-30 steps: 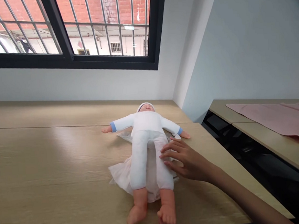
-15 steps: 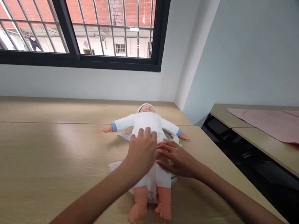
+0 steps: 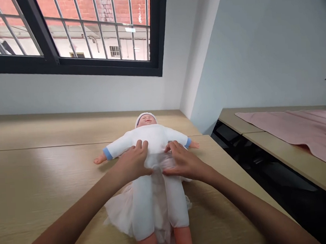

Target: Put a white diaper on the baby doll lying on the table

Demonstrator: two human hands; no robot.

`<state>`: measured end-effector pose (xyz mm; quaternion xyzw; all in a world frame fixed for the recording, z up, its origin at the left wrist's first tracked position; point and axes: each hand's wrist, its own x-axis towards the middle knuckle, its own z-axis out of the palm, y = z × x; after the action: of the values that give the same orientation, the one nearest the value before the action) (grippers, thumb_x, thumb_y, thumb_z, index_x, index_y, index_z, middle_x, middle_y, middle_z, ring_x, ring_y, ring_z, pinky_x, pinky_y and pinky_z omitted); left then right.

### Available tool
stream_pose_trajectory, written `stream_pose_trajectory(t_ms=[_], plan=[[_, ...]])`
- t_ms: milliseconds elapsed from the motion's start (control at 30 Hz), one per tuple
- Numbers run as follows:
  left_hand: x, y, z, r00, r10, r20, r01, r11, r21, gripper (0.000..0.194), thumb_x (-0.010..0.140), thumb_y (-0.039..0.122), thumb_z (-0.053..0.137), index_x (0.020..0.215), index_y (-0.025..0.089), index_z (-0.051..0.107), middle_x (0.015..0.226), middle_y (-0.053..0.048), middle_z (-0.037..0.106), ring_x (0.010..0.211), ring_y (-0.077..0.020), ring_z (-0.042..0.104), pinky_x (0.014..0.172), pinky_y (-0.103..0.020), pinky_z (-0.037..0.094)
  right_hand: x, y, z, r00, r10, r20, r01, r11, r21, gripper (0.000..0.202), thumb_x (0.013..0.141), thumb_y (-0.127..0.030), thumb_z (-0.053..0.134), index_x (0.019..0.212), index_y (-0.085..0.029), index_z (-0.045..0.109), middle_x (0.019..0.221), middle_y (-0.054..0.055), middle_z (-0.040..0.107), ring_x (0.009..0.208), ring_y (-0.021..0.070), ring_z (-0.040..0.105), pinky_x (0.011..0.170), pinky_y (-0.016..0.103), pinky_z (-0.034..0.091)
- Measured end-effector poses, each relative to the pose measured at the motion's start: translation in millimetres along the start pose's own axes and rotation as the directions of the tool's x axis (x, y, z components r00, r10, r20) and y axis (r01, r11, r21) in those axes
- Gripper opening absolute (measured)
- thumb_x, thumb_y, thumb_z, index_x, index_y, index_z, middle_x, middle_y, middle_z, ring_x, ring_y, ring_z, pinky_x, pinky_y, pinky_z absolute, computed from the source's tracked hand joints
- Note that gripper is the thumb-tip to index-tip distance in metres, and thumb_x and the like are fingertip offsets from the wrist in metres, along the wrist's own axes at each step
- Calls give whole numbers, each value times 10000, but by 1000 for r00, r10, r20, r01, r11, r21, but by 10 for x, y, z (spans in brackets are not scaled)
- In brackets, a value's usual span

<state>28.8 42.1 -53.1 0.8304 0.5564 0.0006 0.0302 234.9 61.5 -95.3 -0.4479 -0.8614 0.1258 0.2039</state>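
Note:
A baby doll (image 3: pixel 155 135) lies on its back, its white suit trimmed with blue cuffs. Thin, see-through whitish fabric (image 3: pixel 120 211) spreads beneath its hips and shows between its legs. My left hand (image 3: pixel 134 160) rests against the left side of the doll's waist, fingers over the belly and thumb set apart lower down. On the opposite side, my right hand (image 3: pixel 183 160) touches the waist with thumb and fingers spread, some of the thin fabric between them. The doll's feet are cut off by the lower edge of the view.
The doll lies on a light wood table (image 3: pixel 58 190). To the right, past a dark gap, a pink cloth (image 3: pixel 290 127) covers part of another table (image 3: pixel 266 144). Something skin-coloured shows on that cloth at the view's edge. A barred window (image 3: pixel 96 33) is behind.
My hands have moved apart from the middle of the belly to either side of the waist. The doll appears lower and larger in view, and the thin fabric shows more at its left hip.

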Motion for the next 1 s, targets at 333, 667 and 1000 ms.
stream_pose_trajectory(t_ms=[333,667,1000], plan=[[-297,204,369,998,-48,33,47,999,26,919,742,445,653,1460,117,184,1546,-281,105,1351,-500,278,761,-480,543,-372,-92,396,981,-181,-65,174,980,-95,717,720,-330,711,1303,-153,334,1439,235,274,1382,383,251,1027,574,402],[-274,-398,398,976,202,79,-192,975,-113,1071,666,234,695,1505,275,30,1585,-156,93,842,-232,664,576,-270,453,-381,65,207,908,-408,93,418,881,-221,527,799,-162,612,1292,-192,427,1490,157,312,1409,318,259,1110,592,320],[-226,-466,264,967,238,86,-215,952,-220,987,666,246,694,1482,305,141,1540,-115,243,898,-196,655,613,-211,445,-632,-134,294,815,-576,60,565,770,-297,307,937,-64,362,1062,-186,614,1095,53,675,1248,250,500,1154,578,247]])
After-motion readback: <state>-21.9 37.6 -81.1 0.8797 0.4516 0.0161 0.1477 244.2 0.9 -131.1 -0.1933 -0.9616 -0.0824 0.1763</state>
